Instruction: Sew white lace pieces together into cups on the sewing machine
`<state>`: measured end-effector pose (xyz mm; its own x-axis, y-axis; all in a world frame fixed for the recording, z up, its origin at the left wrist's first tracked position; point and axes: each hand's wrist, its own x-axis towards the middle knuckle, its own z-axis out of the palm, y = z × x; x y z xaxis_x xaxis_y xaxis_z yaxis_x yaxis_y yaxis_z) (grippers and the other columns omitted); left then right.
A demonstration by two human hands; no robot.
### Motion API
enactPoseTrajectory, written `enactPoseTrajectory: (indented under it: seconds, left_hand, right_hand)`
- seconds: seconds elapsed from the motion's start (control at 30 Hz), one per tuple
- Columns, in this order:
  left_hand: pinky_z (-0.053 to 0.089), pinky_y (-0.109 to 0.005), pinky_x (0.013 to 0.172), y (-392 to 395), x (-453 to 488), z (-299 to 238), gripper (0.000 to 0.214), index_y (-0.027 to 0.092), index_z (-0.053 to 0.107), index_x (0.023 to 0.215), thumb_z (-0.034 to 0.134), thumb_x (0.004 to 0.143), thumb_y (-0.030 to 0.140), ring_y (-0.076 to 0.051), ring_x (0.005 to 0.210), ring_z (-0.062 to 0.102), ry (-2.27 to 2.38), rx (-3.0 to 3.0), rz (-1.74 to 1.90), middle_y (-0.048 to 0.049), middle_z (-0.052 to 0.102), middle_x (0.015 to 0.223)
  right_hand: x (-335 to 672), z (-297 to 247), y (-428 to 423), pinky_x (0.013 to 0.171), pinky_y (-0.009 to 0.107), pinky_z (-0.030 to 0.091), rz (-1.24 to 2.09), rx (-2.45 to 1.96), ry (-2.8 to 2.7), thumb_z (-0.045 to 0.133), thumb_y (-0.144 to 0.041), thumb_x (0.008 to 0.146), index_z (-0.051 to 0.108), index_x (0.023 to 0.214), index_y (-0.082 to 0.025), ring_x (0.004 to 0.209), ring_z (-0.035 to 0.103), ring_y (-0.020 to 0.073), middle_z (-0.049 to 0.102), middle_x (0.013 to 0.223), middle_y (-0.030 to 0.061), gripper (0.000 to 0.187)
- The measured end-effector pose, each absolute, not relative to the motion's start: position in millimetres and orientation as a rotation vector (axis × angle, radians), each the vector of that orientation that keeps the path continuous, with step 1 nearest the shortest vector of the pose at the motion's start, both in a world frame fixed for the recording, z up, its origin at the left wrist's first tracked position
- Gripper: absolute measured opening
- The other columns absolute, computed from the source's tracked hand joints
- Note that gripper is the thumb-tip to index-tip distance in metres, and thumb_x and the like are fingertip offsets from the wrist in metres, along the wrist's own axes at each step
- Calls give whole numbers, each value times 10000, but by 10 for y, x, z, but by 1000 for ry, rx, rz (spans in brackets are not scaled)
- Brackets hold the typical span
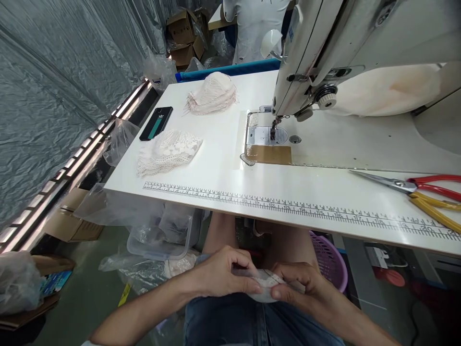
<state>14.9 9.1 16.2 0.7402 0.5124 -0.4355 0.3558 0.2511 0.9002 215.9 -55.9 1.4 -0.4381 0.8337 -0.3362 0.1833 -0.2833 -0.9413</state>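
Note:
Over my lap, both hands pinch a small piece of thin whitish fabric (264,283). My left hand (230,274) grips its left side between thumb and fingers. On the other side my right hand (302,286) holds it the same way, thumb on top. A dark line runs across the fabric between them; what it is I cannot make out. Above my hands, on the white table (219,158), lie a white lace piece (169,151) and a stack of pale pink lace cups (212,93). The sewing machine's presser foot (272,132) stands farther back.
Scissors (406,185) with red and yellow handles lie at the table's right, near a printed ruler (270,202). A phone (156,123) rests at the left edge. Below are a clear plastic bin (162,245) and a purple basket (329,259). Another person (259,29) sits beyond.

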Motion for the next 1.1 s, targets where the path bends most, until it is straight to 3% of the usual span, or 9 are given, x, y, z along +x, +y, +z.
enactPoseTrajectory:
  seconds: [0.17, 0.5, 0.7, 0.9, 1.1]
  left_hand:
    - [321, -165, 562, 99, 141, 198, 143, 121, 700, 736, 746, 674, 241, -74, 637, 473, 818, 1337, 103, 23, 528, 709]
    - [301, -164, 565, 94, 157, 234, 183, 128, 690, 773, 776, 623, 188, -68, 643, 452, 806, 1434, 108, 38, 500, 727]
    - [294, -170, 545, 100, 106, 216, 243, 148, 707, 797, 771, 647, 329, -72, 632, 436, 789, 1419, 24, 32, 481, 711]
    - [411, -188, 704, 91, 88, 183, 184, 139, 727, 763, 741, 687, 306, -126, 790, 568, 782, 1322, 108, -29, 634, 879]
    - [421, -171, 597, 88, 83, 255, 206, 133, 748, 793, 735, 686, 309, -125, 654, 595, 888, 1271, -19, -16, 697, 699]
  right_hand:
    - [2164, 15, -550, 614, 244, 340, 1855, -1243, -1382, 573, -527, 808, 653, 756, -164, 691, 486, 156, 570, 701, 13, 376]
    - [2179, -20, -564, 600, 226, 322, 1915, -1251, -1262, 672, -467, 745, 628, 712, -166, 652, 423, 120, 523, 670, -22, 306]
    - [2193, -17, -562, 607, 231, 340, 1902, -1244, -1287, 619, -459, 795, 625, 720, -163, 667, 443, 125, 532, 680, -16, 305]
    - [2220, -30, -566, 628, 239, 357, 1936, -1215, -1230, 629, -422, 799, 638, 734, -163, 688, 472, 131, 562, 707, -10, 267]
    - [2233, -24, -556, 699, 264, 404, 2044, -1057, -1042, 666, -335, 789, 671, 745, -172, 777, 565, 160, 648, 818, 27, 169]
